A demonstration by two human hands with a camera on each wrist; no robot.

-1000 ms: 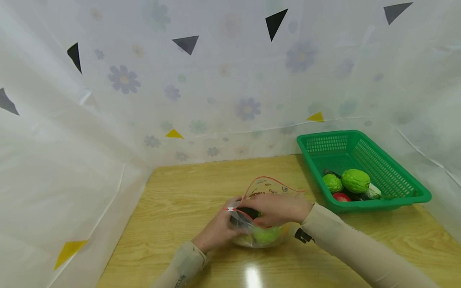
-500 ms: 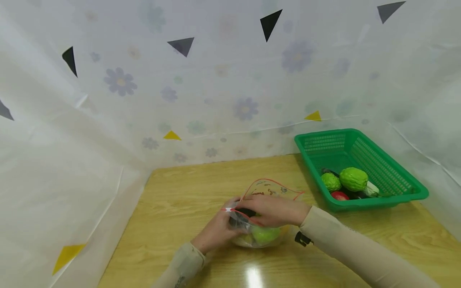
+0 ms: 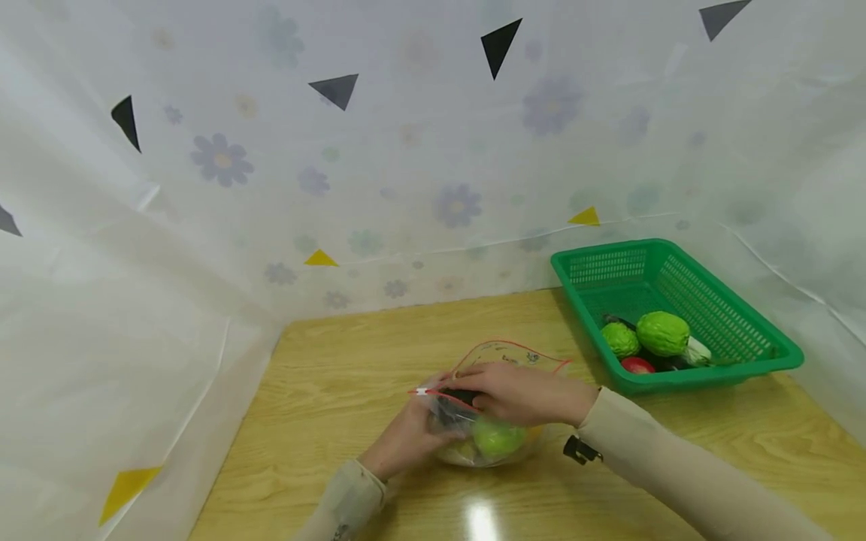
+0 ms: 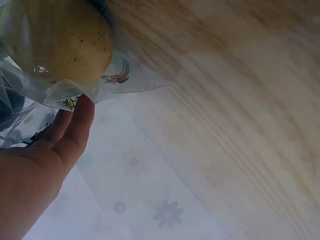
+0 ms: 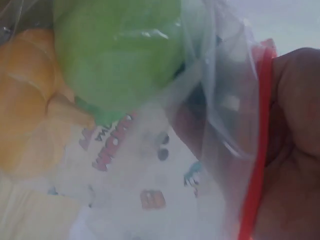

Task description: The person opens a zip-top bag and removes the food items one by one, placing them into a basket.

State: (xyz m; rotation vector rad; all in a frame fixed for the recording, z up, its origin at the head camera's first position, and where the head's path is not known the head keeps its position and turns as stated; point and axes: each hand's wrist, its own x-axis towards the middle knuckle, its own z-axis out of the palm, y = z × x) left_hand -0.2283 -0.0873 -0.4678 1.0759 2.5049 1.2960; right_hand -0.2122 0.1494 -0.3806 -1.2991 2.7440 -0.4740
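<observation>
A clear zip bag (image 3: 467,454) with a red rim and white slider rests on the table, its mouth open. Around its left side my left hand (image 3: 406,437) grips the plastic. My right hand (image 3: 524,392) reaches through the mouth, fingers curled on a dark, smooth vegetable (image 3: 462,396), largely hidden by the hand. Beneath it lies a round light-green vegetable (image 3: 499,437). A yellow-brown speckled potato (image 4: 75,47) shows through the plastic in the left wrist view, above the left fingertips (image 4: 86,102). The right wrist view shows an orange, ridged piece (image 5: 30,95) beside the green one.
At the right back of the wooden table (image 3: 352,353) stands a green plastic basket (image 3: 609,361). It holds green wrinkled vegetables (image 3: 663,333), a red one (image 3: 637,365), and dark and whitish ones. A pale flowered sheet (image 3: 406,188) hangs behind and beside the table.
The right hand has shifted slightly within the bag's mouth, covering more of the dark vegetable. The left hand keeps its grip. The head view has turned slightly.
</observation>
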